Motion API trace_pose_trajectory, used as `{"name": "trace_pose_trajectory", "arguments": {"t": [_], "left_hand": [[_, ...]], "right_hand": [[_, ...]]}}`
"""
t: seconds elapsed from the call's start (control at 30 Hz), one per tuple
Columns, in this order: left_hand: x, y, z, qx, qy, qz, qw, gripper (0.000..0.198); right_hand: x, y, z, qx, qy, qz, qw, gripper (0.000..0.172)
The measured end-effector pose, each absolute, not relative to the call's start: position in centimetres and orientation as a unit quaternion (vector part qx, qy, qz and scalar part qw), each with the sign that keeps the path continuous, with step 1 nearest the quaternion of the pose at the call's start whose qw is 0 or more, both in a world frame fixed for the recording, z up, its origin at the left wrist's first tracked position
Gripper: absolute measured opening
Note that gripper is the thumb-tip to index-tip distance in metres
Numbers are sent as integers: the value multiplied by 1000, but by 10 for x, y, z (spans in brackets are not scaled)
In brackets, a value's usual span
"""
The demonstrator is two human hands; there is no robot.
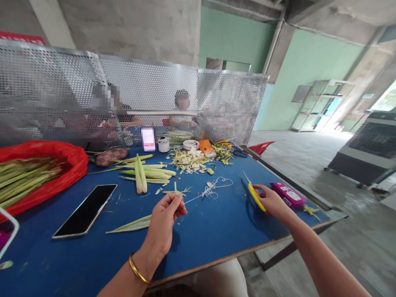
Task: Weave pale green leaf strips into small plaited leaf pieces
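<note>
My left hand (168,212) pinches a small knotted piece of green leaf (176,190), whose thin strips fan out above the fingertips. White string (210,190) runs from beside these fingers to a loose tangle on the blue table (210,235). My right hand (270,200) is closed on yellow-handled scissors (256,198), their blades pointing up and away to the left. Beneath and behind my left hand lies a long pale green leaf (133,225). More cut leaf stalks (148,173) are spread farther back, left of centre.
A black phone (86,210) and a red bag of stalks (71,159) occupy the left. Leaf scraps (188,161), a white roll (163,144) and an upright phone (148,139) stand near the perforated screen (154,86). A purple pack (287,194) lies right. People sit behind the screen.
</note>
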State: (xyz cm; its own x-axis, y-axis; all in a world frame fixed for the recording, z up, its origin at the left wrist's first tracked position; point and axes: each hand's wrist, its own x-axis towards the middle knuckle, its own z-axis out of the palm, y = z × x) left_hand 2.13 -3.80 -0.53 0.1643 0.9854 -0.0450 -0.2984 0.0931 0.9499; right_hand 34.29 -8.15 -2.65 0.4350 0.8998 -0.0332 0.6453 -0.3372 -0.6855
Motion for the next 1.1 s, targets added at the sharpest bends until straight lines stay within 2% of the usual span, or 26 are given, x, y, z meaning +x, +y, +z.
{"name": "trace_pose_trajectory", "arguments": {"t": [0.1,0.17,0.23,0.3,0.43,0.7,0.83,1.1], "left_hand": [[23,-37,-5,436,391,513,628,29],[24,-38,-3,431,390,518,627,29],[26,-38,0,425,388,526,626,28],[27,-38,3,421,385,534,624,27],[29,-39,7,418,380,542,622,26],[33,-44,8,420,375,535,630,27],[29,-47,8,424,376,525,635,27],[19,-43,5,396,383,534,641,28]], "right_hand": [[319,-104,-23,-698,-507,339,374,34],[301,-119,-22,-524,-419,576,468,42],[285,-130,-22,-405,-322,710,478,46],[273,-139,-22,-348,-268,767,468,50],[259,-150,-23,-300,-276,795,450,66],[238,-123,-11,-335,-181,829,410,37],[240,-97,-8,-331,-148,836,411,36],[263,-87,-10,-330,-125,811,467,36]]}}
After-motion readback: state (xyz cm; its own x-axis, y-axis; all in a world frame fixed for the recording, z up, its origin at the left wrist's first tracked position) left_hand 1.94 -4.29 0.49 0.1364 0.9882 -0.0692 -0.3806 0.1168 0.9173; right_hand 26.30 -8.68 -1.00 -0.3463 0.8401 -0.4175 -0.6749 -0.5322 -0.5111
